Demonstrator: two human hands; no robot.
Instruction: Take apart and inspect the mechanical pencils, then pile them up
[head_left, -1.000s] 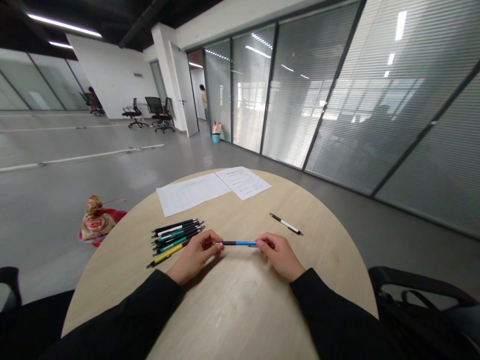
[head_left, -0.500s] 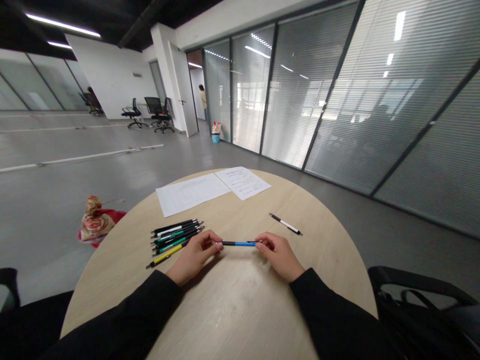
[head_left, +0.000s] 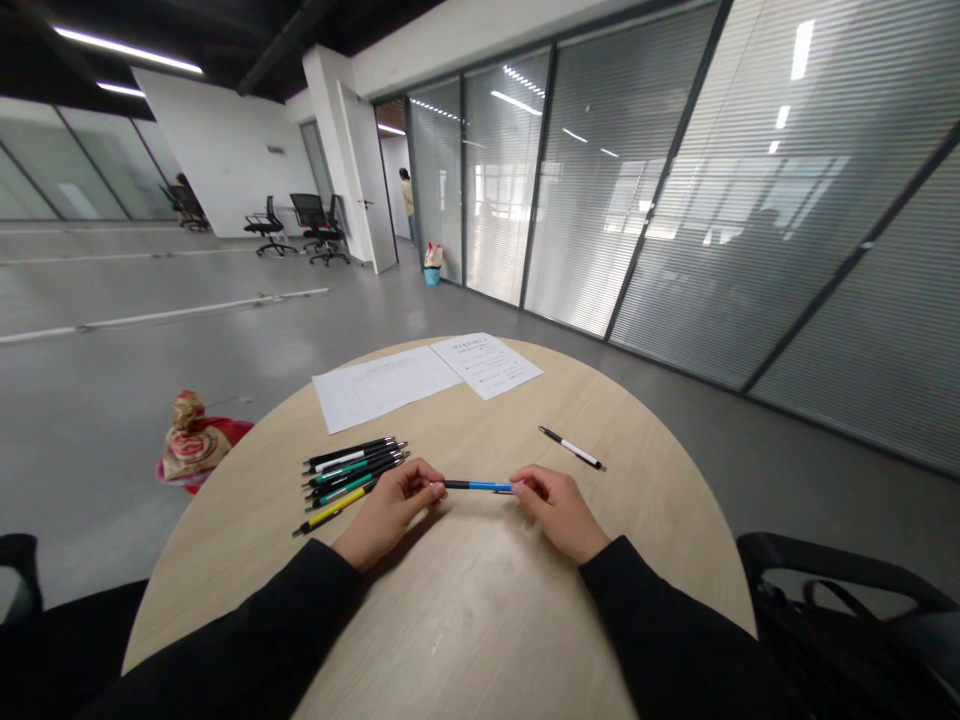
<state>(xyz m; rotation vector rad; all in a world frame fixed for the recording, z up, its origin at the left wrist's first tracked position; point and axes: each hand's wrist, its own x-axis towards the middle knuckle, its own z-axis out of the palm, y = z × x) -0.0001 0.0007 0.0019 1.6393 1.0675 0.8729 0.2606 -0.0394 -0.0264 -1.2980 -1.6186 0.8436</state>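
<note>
A blue and black pen [head_left: 478, 486] lies level between my two hands, just above the table or resting on it; I cannot tell which. My left hand [head_left: 397, 505] pinches its black end, and my right hand [head_left: 559, 508] pinches the blue end, fingertips covering both ends. Along the lower side of the blue part, near my right fingers, shows a dark clip. Close to my left hand lies a bunch of several pens [head_left: 349, 475] in black, white and green, with a yellow pen [head_left: 330, 512] at its near side. Beyond my right hand is a white and black pen [head_left: 571, 448].
Two printed sheets, one wide [head_left: 386, 385] and one narrower [head_left: 487, 365], lie at the far side of the round wooden table [head_left: 480, 620]. Black chairs [head_left: 840, 570] flank the table. A patterned red bundle [head_left: 196, 440] is beyond its left edge. A person [head_left: 407, 200] stands by the far doorway.
The blue pen has rolled about its length: its clip has gone from the upper side to the lower side. Both hands keep their places and grip.
</note>
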